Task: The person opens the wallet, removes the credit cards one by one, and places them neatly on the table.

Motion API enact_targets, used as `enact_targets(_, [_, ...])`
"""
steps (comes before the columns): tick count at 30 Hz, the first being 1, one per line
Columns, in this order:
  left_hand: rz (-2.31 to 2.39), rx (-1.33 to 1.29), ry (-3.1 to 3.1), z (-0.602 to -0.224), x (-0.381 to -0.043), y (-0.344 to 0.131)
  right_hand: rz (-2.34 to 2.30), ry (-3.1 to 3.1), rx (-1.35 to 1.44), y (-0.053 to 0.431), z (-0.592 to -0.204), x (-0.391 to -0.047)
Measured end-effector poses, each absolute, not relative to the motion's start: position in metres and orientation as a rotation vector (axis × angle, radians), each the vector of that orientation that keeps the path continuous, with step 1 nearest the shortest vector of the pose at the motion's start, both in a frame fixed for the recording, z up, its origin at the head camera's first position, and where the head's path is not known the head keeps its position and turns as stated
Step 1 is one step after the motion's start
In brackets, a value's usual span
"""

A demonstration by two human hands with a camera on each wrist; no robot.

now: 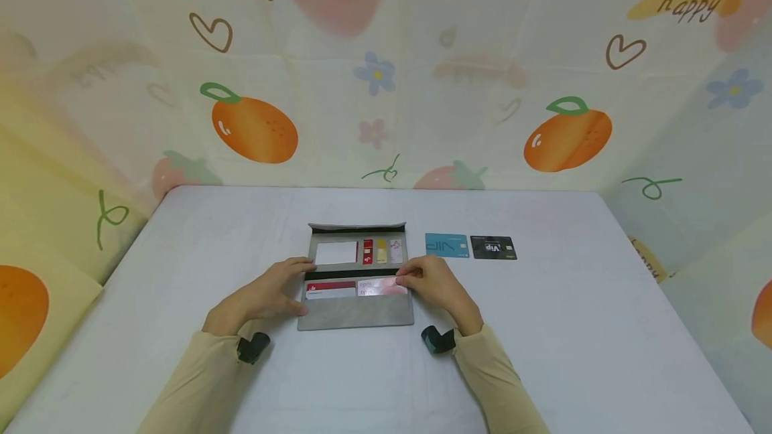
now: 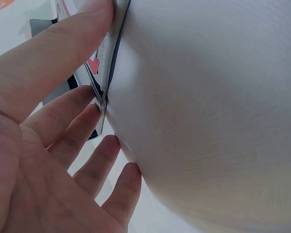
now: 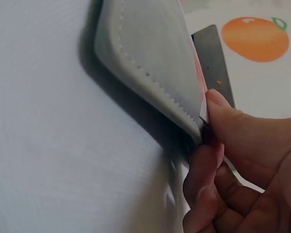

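Observation:
A grey wallet (image 1: 356, 312) lies unfolded on the white table, its inside facing up. Its lower pocket holds a red-and-white card (image 1: 330, 292) and a pink card (image 1: 376, 287). Along the wallet's left edge rests my left hand (image 1: 271, 292), thumb low and fingertips (image 2: 87, 94) higher up, fingers fairly straight. My right hand (image 1: 435, 283) pinches the pink card's outer corner at the wallet's right edge; the thumb (image 3: 223, 109) is on top and the curled fingers are beneath. The upper half holds a white card (image 1: 336, 253) and several small coloured cards.
Right of the wallet, a teal card (image 1: 447, 245) and a black card (image 1: 493, 248) lie side by side. A printed fabric backdrop (image 1: 410, 106) rises behind the table (image 1: 573, 340). Both wrists wear small dark camera mounts.

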State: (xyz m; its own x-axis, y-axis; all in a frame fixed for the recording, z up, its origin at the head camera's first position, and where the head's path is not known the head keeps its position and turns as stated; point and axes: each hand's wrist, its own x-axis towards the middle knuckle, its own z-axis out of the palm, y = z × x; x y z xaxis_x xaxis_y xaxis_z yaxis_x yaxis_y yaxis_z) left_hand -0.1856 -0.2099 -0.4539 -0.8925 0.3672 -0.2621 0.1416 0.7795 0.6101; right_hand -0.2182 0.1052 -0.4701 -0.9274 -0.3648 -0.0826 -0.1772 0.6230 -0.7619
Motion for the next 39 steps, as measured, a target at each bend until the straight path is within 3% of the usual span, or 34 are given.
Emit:
enact_targets(15, [0.844,0.382,2.608,-0.4544,-0.1866,-0.2110,-1.262,2.644,-0.332,0.1029,-0.4727,-0.2187])
enact_targets(39, [0.829,0.383,2.623,-0.4584,-0.1884,-0.2124,-1.209,2.597,-0.417,0.1062,-0.4703,-0.2190])
